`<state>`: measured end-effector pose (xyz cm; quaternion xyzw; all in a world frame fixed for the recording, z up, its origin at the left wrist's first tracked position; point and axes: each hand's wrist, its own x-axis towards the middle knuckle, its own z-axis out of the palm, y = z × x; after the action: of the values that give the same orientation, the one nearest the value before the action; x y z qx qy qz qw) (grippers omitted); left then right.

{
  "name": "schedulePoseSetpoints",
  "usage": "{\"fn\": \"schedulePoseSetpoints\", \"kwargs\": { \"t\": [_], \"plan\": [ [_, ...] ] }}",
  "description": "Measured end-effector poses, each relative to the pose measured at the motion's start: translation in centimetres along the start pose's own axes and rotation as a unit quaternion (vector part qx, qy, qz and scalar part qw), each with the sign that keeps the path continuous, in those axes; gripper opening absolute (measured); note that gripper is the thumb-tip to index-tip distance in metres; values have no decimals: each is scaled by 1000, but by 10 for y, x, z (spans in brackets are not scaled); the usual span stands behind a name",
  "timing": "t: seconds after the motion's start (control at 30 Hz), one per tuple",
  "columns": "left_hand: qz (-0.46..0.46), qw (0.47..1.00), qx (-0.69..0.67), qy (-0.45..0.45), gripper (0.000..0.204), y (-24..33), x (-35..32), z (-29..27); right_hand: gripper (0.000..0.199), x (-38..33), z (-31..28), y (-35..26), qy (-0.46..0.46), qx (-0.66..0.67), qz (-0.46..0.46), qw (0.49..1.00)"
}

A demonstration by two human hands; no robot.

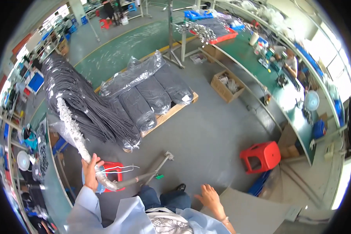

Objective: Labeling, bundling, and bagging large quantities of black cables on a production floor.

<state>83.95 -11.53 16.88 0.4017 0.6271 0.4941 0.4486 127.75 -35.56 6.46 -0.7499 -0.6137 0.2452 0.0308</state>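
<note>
My left hand [90,172] is wrapped around the near part of a long pole [74,126] covered in crinkled white plastic film. White strings [123,168] hang loose from the pole beside my fingers. A thick bundle of long black cables [87,107] drapes over the pole's far part and spreads down to the right. My right hand [210,201] is held low at the right, fingers apart, holding nothing. It is nearest to the edge of a grey board or tabletop [247,212].
Plastic-wrapped black bundles [138,105] lie on a wooden pallet [171,117] ahead. Red stools stand at right [261,156] and beneath the pole [114,175]. A metal stand leg [158,167] crosses the floor near my feet. A cardboard box [227,86] sits by the long green workbench [253,66], where a person sits.
</note>
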Motion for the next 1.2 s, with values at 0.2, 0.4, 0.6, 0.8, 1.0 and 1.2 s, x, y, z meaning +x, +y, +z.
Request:
{"fn": "schedulePoseSetpoints", "kwargs": {
  "t": [0.2,0.4,0.6,0.8,1.0,1.2],
  "plan": [
    [-4,999,-11,35,42,2,-10,15,50,28,-56,5,11,59,-92,994],
    [34,998,10,54,44,-18,2,12,45,95,-69,-31,-5,77,-251,965],
    [47,955,282,84,38,-9,2,1,40,173,-104,12,-131,22,-261,956],
    [-56,777,588,219,50,17,3,33,39,307,-178,37,-178,-38,-290,940],
    [-207,682,627,315,51,-16,2,17,34,441,-233,73,-126,-15,-297,946],
    [-273,660,613,338,46,-4,21,52,38,574,-214,194,-251,-23,-311,916]
  ]
}}
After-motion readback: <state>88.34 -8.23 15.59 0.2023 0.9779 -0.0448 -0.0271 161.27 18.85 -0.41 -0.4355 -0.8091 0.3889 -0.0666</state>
